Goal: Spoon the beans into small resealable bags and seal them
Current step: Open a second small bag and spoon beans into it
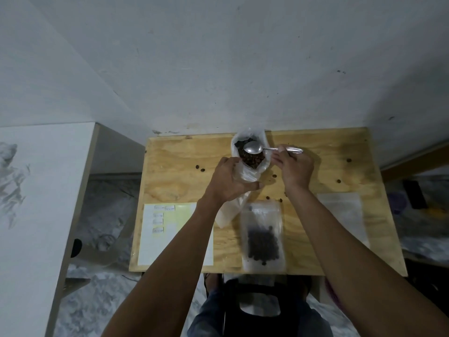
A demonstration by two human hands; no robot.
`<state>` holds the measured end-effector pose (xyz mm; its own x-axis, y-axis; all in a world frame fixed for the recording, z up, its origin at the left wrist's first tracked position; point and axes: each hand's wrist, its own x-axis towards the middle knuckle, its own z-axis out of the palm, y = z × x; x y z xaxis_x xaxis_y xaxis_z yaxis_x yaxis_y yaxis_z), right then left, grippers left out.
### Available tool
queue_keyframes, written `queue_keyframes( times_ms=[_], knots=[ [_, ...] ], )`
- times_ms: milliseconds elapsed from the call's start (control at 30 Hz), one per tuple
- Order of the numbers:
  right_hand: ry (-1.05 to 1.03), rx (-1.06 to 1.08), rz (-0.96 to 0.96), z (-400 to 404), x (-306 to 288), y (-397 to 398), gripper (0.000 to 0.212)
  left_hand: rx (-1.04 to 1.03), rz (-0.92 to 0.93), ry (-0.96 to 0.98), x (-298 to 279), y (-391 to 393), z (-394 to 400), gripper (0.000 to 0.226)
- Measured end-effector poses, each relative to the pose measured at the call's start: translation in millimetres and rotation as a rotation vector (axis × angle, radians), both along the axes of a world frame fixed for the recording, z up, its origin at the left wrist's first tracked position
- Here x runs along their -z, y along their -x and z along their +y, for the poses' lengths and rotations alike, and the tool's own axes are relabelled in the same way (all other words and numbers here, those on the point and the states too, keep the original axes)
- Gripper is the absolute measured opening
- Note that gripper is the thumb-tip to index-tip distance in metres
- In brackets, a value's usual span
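- The beans sit in a large clear supply bag standing open at the far middle of the plywood table, close to the wall.
- A metal spoon hovers with its bowl over the bag's mouth; the bowl looks empty, so I judge the step in hand to be dipping for a fresh scoop.
- The right hand pinches the spoon's handle between thumb and fingers, with the handle's end poking out to the right.
- The left hand is curled round a small, pale resealable bag, holding it up beside the supply bag; its lower end trails down towards the table. Whether its mouth is open I cannot tell.
- Next, the spoon must go down into the beans, come up level, and tip into the small bag's mouth; that calls for the left fingers to hold the mouth wide, or beans will scatter.
- A filled small bag lies flat near the front edge, beans dark inside; whether it is sealed is unclear.
- Stray beans dot the tabletop round the work.
- A sheet of labels lies at the front left, and a stack of empty bags at the right.
- Behind is a scuffed pale wall; a white panel stands at the left.
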<state>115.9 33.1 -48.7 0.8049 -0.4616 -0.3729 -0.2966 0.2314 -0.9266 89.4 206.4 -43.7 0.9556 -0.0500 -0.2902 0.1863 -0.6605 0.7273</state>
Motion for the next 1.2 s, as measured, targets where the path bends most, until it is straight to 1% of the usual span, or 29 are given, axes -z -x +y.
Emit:
queue_keyframes(
  times_ms=[67, 133, 267, 433, 467, 567, 667, 833, 967, 1067, 1200],
  knots=[
    [0.022, 0.012, -0.018, -8, 4, 6, 0.005, -0.007, 0.008, 0.0, 1, 0, 0, 0.102],
    [0.038, 0.0, -0.022, -12, 9, 12, 0.01, -0.013, -0.003, -0.001, 0, 2, -1, 0.104],
    [0.072, -0.089, 0.018, -7, 16, 18, 0.004, -0.052, -0.032, 0.008, 1, 6, -7, 0.104],
    [-0.008, -0.126, 0.122, -4, 15, 15, 0.007, -0.144, -0.027, 0.045, 3, 8, -16, 0.11],
    [-0.036, -0.119, 0.14, -5, 14, 13, 0.004, -0.154, -0.029, 0.052, 4, 8, -17, 0.109],
    [-0.151, -0.045, 0.17, -8, 12, 9, 0.01, -0.144, -0.054, 0.051, 5, 7, -16, 0.109],
    [-0.232, 0.008, 0.163, -9, 9, 11, 0.011, -0.099, -0.082, 0.02, 5, 8, -12, 0.11],
    [-0.237, 0.058, 0.134, -9, 4, 15, 0.008, -0.003, -0.078, -0.045, 6, 14, -5, 0.105],
    [-0.238, 0.065, 0.107, -11, -3, 15, 0.004, -0.022, -0.08, -0.032, -4, 25, -5, 0.113],
    [-0.233, 0.048, 0.088, -14, -11, 15, 0.009, -0.036, -0.177, -0.045, -14, 29, -8, 0.113],
    [-0.237, -0.003, 0.069, -17, -23, 18, 0.014, -0.055, -0.304, -0.107, -23, 28, -9, 0.108]
  ],
)
